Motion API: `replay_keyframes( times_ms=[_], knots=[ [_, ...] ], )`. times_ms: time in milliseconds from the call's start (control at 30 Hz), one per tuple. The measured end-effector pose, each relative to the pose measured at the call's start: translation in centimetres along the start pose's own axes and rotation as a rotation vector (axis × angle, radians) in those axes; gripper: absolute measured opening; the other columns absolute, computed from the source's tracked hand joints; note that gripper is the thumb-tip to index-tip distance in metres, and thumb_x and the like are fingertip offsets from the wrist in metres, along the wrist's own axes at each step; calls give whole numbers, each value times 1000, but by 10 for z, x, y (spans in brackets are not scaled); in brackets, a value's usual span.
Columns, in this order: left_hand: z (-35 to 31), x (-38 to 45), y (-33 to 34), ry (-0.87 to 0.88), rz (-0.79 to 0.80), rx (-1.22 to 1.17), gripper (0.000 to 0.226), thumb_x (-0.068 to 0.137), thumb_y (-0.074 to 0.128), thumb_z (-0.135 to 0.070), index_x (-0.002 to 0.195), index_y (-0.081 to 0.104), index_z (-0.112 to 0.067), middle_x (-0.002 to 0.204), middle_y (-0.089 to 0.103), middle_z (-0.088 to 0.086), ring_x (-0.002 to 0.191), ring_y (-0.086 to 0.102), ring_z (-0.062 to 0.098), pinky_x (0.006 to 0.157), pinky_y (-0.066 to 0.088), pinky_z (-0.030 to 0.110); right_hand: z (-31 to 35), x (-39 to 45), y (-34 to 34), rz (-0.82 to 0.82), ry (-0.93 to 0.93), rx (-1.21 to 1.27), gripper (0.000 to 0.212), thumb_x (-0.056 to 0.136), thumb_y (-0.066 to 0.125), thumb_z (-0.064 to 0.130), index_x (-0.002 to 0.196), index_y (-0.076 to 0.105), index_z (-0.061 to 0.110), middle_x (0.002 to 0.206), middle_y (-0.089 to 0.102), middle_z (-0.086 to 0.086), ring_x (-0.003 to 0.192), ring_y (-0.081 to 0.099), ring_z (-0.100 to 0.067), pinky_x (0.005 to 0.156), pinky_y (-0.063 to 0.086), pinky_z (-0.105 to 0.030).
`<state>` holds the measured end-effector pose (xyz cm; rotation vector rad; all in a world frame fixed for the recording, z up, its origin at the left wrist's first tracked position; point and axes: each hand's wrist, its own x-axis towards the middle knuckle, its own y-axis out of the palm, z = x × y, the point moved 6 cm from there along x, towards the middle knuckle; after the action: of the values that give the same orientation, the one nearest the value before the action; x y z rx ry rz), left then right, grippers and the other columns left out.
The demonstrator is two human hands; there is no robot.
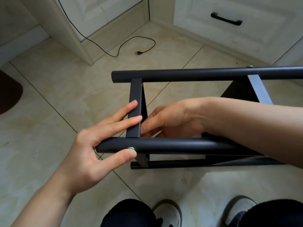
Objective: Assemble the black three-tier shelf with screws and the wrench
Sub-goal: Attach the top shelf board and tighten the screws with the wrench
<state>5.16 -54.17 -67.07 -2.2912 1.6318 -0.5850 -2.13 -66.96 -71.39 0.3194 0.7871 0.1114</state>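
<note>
Item: black shelf frame (188, 145), lying on its side on the tiled floor (57, 99), just ahead of the person's shoes.

Parts visible: near round tube (172, 145) running left to right; far round tube (196, 75) parallel to it; flat crossbar (135, 102) joining the two near their left ends; a second, paler crossbar (259, 89) farther right; a lower tube (172, 164) close to the floor.

Fastener: silver screw (131, 148) seated in the near tube, below the crossbar joint.

Left hand (98, 141): fingers extended, resting flat across the crossbar; thumb tip touching the screw head (the tube end sits between thumb and fingers).

Right hand (170, 120): reaches inside the frame, fingers curled at the inner face of the crossbar; whether it holds anything cannot be told.

Surroundings: black cable (131, 41) on the floor; white cabinet with a black drawer handle (226, 19).
</note>
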Motion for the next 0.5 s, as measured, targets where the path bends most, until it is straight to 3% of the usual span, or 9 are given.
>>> replay_keyframes(
  times_ms=[200, 400, 500],
  knots=[
    [2, -1, 1, -6, -1, -28, 52, 80, 69, -27, 131, 60, -20, 153, 47, -10, 142, 44, 12, 111, 34, 17, -4, -1, -1, 32, 51, -12, 9, 92, 63, 19, 92, 70, 13, 84, 71, -3, 77, 67, -13, 73, 58, -25],
    [1, -2, 1, -3, -7, -30, 52, 80, 69, -27, 130, 60, -19, 154, 46, -12, 142, 44, 12, 111, 35, 17, -5, 0, -1, 79, 38, -22, 12, 94, 60, 18, 97, 70, 13, 97, 71, -4, 90, 67, -16, 89, 54, -32],
    [0, -2, 1, 2, -4, -29, 52, 80, 69, -27, 130, 60, -20, 154, 45, -12, 142, 44, 12, 112, 35, 18, -5, 0, -3, 68, 40, -30, 13, 87, 65, 21, 97, 71, 14, 96, 70, -3, 91, 66, -16, 86, 55, -30]
  ],
)
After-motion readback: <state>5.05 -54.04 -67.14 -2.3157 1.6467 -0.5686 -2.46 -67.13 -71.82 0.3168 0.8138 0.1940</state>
